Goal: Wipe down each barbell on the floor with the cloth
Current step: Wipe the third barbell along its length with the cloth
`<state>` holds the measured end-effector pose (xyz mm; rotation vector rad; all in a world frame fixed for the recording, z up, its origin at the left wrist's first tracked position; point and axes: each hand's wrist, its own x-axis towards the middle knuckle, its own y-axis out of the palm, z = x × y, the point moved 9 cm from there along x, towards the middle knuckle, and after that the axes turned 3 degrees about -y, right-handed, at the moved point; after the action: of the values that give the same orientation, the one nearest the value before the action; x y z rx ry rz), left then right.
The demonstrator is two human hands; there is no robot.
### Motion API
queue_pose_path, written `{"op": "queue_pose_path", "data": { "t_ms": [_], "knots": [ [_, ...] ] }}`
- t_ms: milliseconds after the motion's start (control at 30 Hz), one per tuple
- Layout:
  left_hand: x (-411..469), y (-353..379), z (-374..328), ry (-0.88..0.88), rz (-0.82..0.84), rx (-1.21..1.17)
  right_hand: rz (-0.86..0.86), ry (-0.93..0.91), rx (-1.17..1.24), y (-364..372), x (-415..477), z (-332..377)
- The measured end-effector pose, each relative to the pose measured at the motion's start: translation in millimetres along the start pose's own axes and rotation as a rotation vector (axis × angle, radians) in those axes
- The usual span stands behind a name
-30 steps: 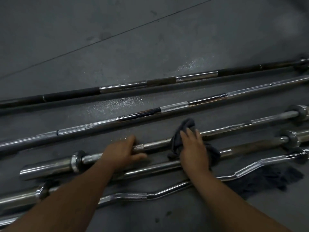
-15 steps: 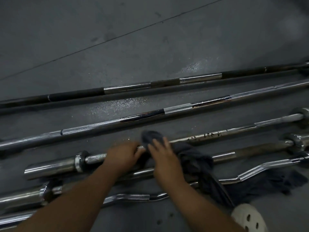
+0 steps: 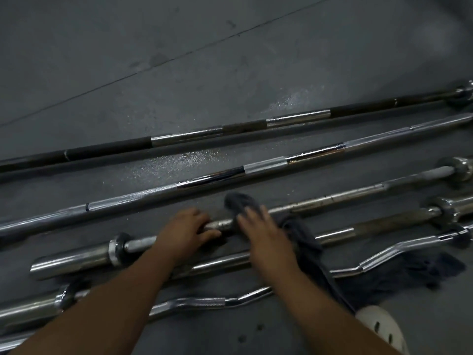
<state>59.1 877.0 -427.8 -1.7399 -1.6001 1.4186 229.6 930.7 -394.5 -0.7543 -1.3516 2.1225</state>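
Several barbells lie side by side on the dark floor. My left hand (image 3: 185,230) grips the shaft of the short chrome barbell (image 3: 332,199), third from the far side, just right of its left collar. My right hand (image 3: 263,233) presses a dark grey cloth (image 3: 240,201) onto the same shaft, right beside the left hand; the fingers look straight but are blurred. The cloth trails back over the bar behind it toward my right leg. Nearer to me lie another straight barbell (image 3: 384,221) and a curl bar (image 3: 378,260).
Two long barbells (image 3: 281,121) (image 3: 263,166) lie farther away, with wet shiny patches on the floor (image 3: 194,160) between them. A white perforated shoe (image 3: 381,326) shows at the bottom right. A dark rag or mat (image 3: 414,272) lies under the curl bar's right end.
My right hand slid the cloth leftward along the bar, from mid-shaft to right beside my left hand. The left hand kept its grip. The view shifted slightly and the shoe came into view.
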Motion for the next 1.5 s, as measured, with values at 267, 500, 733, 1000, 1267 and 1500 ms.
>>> {"op": "queue_pose_path", "data": {
  "t_ms": [267,500,733,1000,1267,1500],
  "knots": [
    [2,5,18,-0.209,0.033,-0.092,0.079,-0.008,0.069,21,0,34],
    [-15,1,-5,-0.105,-0.011,0.102,-0.012,0.502,-0.088,-29,-8,-94],
    [-10,2,12,-0.137,0.007,-0.218,0.027,-0.001,-0.052,7,9,16],
    [-10,7,3,-0.136,0.014,0.168,-0.003,0.168,-0.011,12,4,13],
    [-12,18,13,-0.174,0.188,-0.188,-0.011,0.451,0.005,-19,0,-84],
    [-14,1,1,-0.066,-0.071,-0.118,0.072,0.052,0.034,18,5,24]
  ]
}}
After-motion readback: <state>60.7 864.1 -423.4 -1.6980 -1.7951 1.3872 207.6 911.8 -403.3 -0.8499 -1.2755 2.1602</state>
